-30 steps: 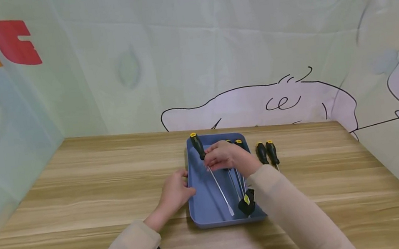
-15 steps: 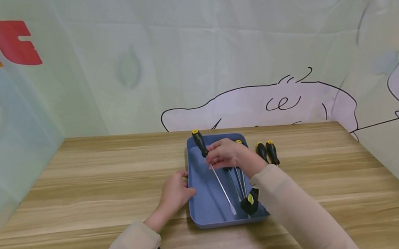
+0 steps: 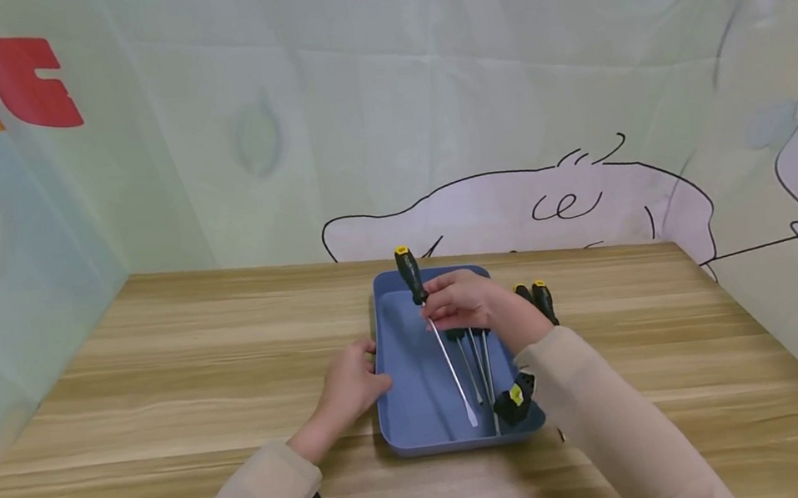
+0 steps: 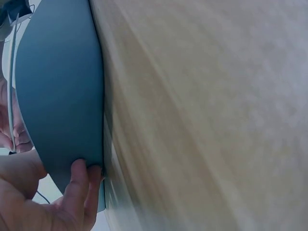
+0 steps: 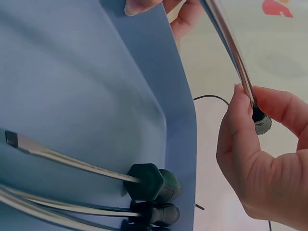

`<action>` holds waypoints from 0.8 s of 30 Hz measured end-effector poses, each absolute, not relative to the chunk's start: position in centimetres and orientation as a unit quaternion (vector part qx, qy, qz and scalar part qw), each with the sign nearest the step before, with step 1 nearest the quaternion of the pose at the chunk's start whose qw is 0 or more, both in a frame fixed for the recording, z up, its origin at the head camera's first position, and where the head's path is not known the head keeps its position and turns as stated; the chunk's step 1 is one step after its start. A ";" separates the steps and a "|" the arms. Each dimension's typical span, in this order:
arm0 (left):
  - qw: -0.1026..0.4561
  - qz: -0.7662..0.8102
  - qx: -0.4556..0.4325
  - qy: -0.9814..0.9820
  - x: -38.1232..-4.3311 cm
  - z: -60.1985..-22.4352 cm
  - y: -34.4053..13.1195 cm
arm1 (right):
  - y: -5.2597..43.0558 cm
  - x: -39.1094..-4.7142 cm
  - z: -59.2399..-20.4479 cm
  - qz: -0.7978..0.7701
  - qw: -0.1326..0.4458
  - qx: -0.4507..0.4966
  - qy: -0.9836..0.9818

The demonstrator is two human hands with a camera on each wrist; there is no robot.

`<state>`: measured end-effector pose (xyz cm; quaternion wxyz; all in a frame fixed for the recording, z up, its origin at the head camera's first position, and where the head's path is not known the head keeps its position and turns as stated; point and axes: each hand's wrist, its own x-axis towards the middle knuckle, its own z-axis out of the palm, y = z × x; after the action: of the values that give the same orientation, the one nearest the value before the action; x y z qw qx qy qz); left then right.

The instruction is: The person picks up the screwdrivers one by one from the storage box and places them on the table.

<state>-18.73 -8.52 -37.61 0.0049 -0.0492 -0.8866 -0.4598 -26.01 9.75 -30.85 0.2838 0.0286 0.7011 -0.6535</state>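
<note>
My right hand [image 3: 460, 300] pinches a flat-blade screwdriver [image 3: 410, 275] between thumb and fingers, where the shaft meets the black handle with its yellow end. Its handle points to the back and its blade tip hangs over the blue tray [image 3: 408, 391]. In the right wrist view, thumb and fingertips meet around the held shaft [image 5: 231, 45]. My left hand [image 3: 352, 383] grips the tray's left side, thumb over the rim and fingers [image 4: 79, 185] on the outer wall. Several more screwdrivers [image 5: 151, 182] lie side by side in the tray's right part, their handles partly hidden by my right hand.
Two more black and yellow screwdrivers [image 3: 544, 301] lie on the wooden table [image 3: 215, 349] right of the tray, largely behind my right forearm. A printed cloth backdrop [image 3: 382, 117] stands along the table's back and sides. Black wrist cameras [image 3: 516, 400] sit at both cuffs.
My right hand has moved a little right and toward the back, carrying the screwdriver with it. The left hand and the tray have stayed in place.
</note>
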 end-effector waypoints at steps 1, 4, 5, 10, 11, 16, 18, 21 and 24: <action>0.004 -0.461 -0.049 -0.886 -18.7 -37.6 -8.5 | 9.8 -26.0 -30.8 -0.655 0.283 0.028 0.700; 0.004 -0.462 -0.048 -0.886 -18.7 -37.6 -8.6 | 9.9 -25.8 -30.6 -0.657 0.283 0.023 0.699; 0.004 -0.462 -0.049 -0.886 -18.7 -37.6 -8.6 | 10.0 -25.7 -30.5 -0.657 0.283 0.023 0.698; 0.004 -0.455 -0.047 -0.889 -18.7 -37.5 -8.6 | 10.3 -25.5 -30.1 -0.658 0.284 0.015 0.697; 0.003 -0.454 -0.046 -0.890 -18.7 -37.5 -8.6 | 10.3 -25.5 -30.0 -0.658 0.284 0.014 0.697; 0.008 -0.455 -0.046 -0.889 -18.7 -37.5 -8.6 | 10.7 -25.5 -29.9 -0.658 0.286 0.011 0.696; 0.012 -0.455 -0.050 -0.889 -18.7 -37.6 -8.6 | 10.9 -25.4 -29.8 -0.657 0.288 0.009 0.696; 0.015 -0.454 -0.052 -0.889 -18.7 -37.6 -8.6 | 11.2 -25.3 -29.7 -0.657 0.290 0.006 0.696; 0.015 -0.455 -0.053 -0.889 -18.7 -37.6 -8.6 | 11.6 -25.2 -29.6 -0.656 0.292 0.005 0.696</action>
<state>-18.73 -8.59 -37.62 0.0145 -0.0528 -0.8890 -0.4546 -25.17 11.59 -29.61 0.2922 0.0050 0.6960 -0.6559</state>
